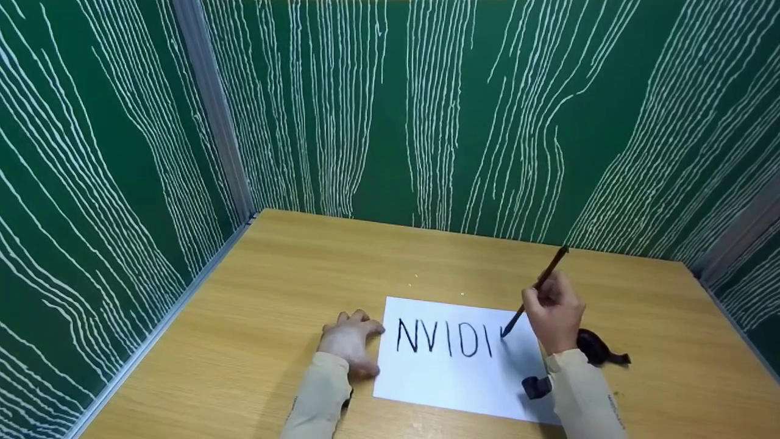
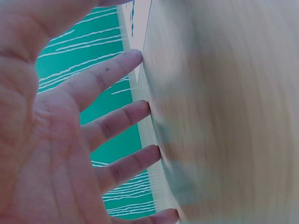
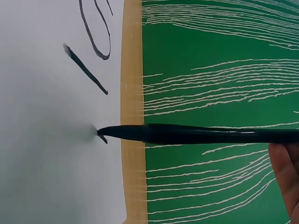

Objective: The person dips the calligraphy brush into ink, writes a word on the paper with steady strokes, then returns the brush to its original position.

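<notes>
A white sheet of paper [image 1: 451, 378] lies on the wooden table, with "NVIDI" and the start of another stroke in black. My right hand [image 1: 553, 314] pinches a slim black paintbrush [image 1: 542, 277] between thumb and fingers. Its tapered tip meets the paper at the short new stroke, which shows beside the tip of the paintbrush [image 3: 187, 133] in the right wrist view. At the sheet's left edge, my left hand [image 1: 348, 341] rests with fingers spread, thumb and index finger at the border. The left wrist view shows the fingertips [image 2: 135, 56] down on the tabletop.
A dark rounded object with a short tail [image 1: 594, 347] lies right of the sheet, partly behind my right wrist. Small pale specks dot the table [image 1: 292, 262] beyond the sheet. Green walls [image 1: 390, 122] with wavy white lines enclose the table's back and sides.
</notes>
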